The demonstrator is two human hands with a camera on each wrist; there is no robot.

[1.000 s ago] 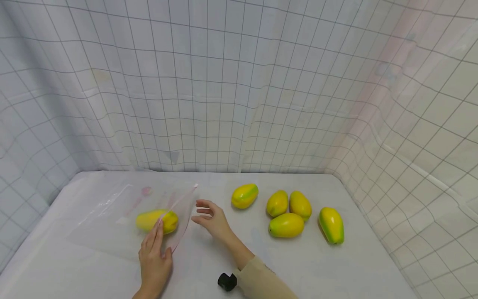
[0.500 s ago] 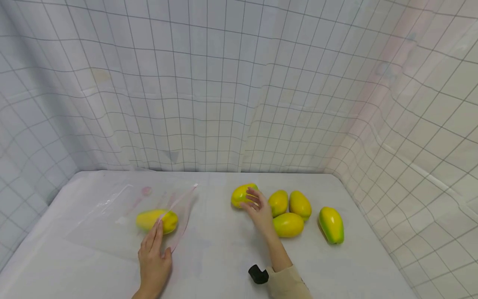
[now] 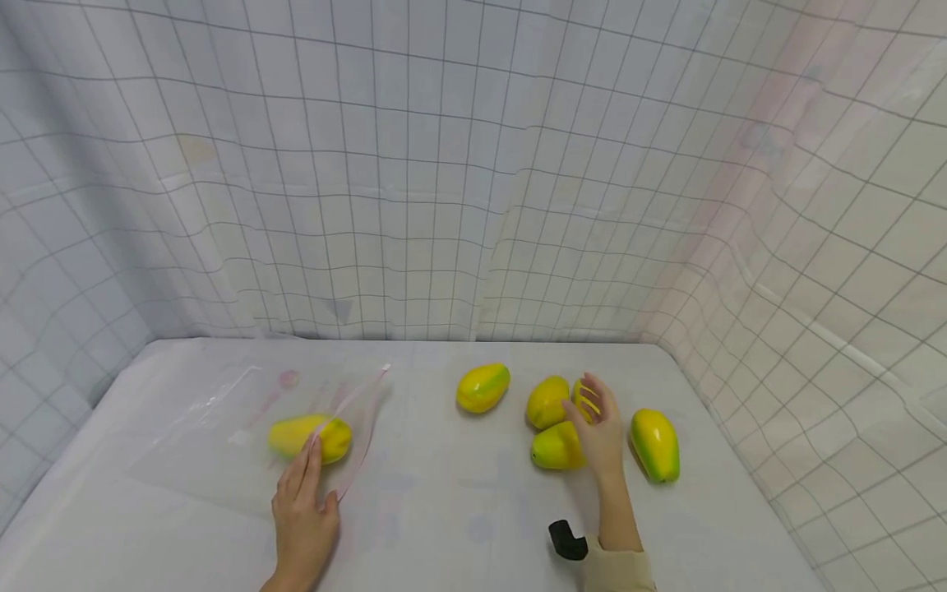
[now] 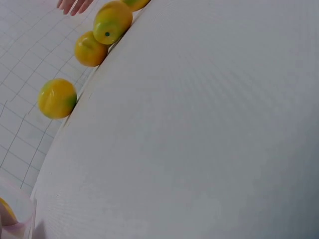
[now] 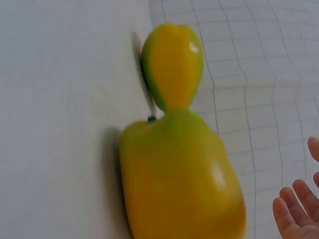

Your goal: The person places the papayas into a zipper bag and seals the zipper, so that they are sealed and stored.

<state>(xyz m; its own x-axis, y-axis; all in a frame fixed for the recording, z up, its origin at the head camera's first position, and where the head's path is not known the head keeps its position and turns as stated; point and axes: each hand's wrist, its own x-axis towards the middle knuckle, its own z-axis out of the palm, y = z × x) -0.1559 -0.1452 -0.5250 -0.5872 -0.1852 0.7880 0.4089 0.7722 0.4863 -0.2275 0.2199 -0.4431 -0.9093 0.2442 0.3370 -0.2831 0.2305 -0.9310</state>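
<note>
Left hand point(image 3: 305, 514): fingers straight and close together, thumb set apart; it rests on the pink-edged mouth of the clear plastic bag point(image 3: 200, 448), fingertips at the bagged fruit.
Bagged fruit point(image 3: 336, 439): a glossy yellow-green, papaya-shaped piece lying on its side inside the bag, near the mouth.
Right hand point(image 3: 602, 432): fingers spread and loosely bent, holding nothing, above the three-fruit cluster.
Cluster: yellow oval fruit point(image 3: 546, 404) at the left, green-tipped yellow fruit point(image 3: 553, 447) in front, and a third fruit point(image 3: 579, 391) partly hidden by the hand.
Loose fruit: one yellow-green oval point(image 3: 483, 388) left of the cluster, one elongated green-sided fruit point(image 3: 655, 444) to its right.
Surface point(image 3: 444, 510): white, backed by a white gridded sheet point(image 3: 414, 164).
Right sleeve point(image 3: 617, 569): beige, beside a small black device point(image 3: 566, 542).
</note>
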